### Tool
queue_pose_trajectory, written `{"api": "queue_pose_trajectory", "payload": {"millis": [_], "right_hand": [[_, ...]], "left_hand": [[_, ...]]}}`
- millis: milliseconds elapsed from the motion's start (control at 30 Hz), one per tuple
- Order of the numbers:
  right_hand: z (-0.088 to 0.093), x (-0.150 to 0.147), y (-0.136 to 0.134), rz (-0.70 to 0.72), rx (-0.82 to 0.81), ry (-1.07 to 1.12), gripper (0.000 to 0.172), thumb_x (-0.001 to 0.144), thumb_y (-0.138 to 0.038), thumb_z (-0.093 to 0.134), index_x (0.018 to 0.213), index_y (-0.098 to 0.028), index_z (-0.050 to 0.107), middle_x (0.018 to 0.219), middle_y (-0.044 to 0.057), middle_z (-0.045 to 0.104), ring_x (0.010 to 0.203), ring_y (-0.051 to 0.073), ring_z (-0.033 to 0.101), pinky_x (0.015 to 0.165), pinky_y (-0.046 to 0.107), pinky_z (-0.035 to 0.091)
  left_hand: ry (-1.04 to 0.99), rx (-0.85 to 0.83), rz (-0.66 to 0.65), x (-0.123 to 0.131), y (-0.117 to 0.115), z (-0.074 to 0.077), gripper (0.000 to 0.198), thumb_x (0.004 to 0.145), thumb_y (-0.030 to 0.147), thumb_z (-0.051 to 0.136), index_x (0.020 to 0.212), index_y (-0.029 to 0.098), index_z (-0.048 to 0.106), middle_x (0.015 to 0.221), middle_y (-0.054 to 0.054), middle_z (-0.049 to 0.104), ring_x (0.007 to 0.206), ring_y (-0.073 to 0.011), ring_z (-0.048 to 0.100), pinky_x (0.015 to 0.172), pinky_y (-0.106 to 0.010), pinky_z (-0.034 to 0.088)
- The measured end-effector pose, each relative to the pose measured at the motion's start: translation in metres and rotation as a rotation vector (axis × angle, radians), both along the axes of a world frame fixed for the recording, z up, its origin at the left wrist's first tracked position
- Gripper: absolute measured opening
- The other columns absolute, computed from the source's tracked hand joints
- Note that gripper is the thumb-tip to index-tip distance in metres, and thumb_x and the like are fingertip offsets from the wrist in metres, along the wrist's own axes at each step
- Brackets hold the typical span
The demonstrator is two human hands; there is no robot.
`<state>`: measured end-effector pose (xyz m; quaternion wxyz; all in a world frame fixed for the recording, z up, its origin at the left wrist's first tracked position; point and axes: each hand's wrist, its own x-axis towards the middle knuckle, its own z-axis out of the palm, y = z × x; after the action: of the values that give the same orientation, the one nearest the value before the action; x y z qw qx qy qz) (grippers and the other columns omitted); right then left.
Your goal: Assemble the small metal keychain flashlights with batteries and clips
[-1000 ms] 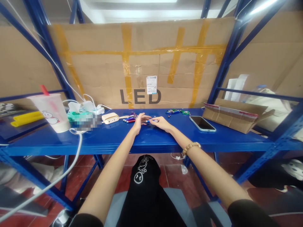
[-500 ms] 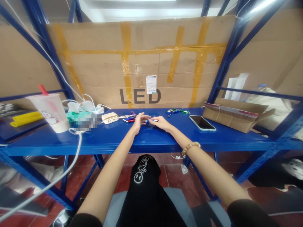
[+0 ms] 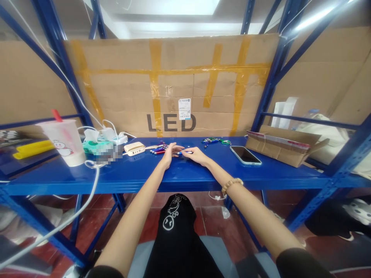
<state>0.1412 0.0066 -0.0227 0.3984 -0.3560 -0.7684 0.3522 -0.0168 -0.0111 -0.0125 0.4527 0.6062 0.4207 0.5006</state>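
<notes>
Over the middle of the blue table [image 3: 116, 175], my right hand [image 3: 197, 156] pinches a small blue and silver pen-like piece [image 3: 188, 152]. My left hand [image 3: 171, 153] is just left of it, its fingers reaching toward the left end of that piece; whether they grip anything is too small to tell. Several blue, red and purple pens [image 3: 156, 150] lie directly left of my left hand. A pile of small shiny blue and green parts [image 3: 213, 141] rests farther back, to the right of my hands.
At the left stand a cup with a red straw [image 3: 64, 143], a green pack [image 3: 94, 146] and a cream power bank [image 3: 135, 149]. A phone [image 3: 245, 155] and an open cardboard box [image 3: 278, 146] are at the right. Behind rises a large cardboard sheet [image 3: 121, 92].
The camera view has tilted up slightly, so the table and hands sit lower in the picture. My hands keep nearly the same pose around the blue piece.
</notes>
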Motion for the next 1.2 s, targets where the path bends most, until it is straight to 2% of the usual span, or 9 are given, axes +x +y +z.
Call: {"api": "queue_pose_trajectory", "payload": {"millis": [467, 800, 1200], "right_hand": [[0.0006, -0.0017, -0.0030, -0.035, -0.047, -0.018, 0.039, 0.066, -0.039, 0.070, 0.094, -0.012, 0.073, 0.089, 0.009, 0.072, 0.081, 0.021, 0.063, 0.073, 0.030, 0.048], [0.0011, -0.0014, -0.0018, -0.056, -0.028, -0.044, 0.034, 0.070, -0.035, 0.067, 0.093, -0.011, 0.073, 0.086, 0.009, 0.072, 0.077, 0.020, 0.064, 0.071, 0.030, 0.048], [0.0032, -0.0008, -0.0030, -0.027, 0.014, -0.043, 0.040, 0.078, -0.042, 0.057, 0.100, -0.012, 0.071, 0.096, 0.008, 0.071, 0.086, 0.021, 0.062, 0.078, 0.031, 0.046]], "left_hand": [[0.007, -0.007, 0.007, -0.0014, 0.0003, -0.0009, 0.056, 0.079, 0.048, 0.027, 0.085, 0.013, 0.071, 0.089, -0.010, 0.071, 0.092, -0.0254, 0.060, 0.081, -0.034, 0.044], [0.014, 0.003, 0.004, -0.0014, 0.0007, -0.0004, 0.056, 0.079, 0.047, 0.026, 0.086, 0.013, 0.071, 0.090, -0.010, 0.071, 0.092, -0.0255, 0.061, 0.081, -0.035, 0.044], [-0.017, 0.011, -0.004, -0.0012, -0.0005, -0.0006, 0.055, 0.081, 0.046, 0.026, 0.086, 0.014, 0.071, 0.097, -0.009, 0.071, 0.100, -0.0261, 0.058, 0.080, -0.034, 0.044]]}}
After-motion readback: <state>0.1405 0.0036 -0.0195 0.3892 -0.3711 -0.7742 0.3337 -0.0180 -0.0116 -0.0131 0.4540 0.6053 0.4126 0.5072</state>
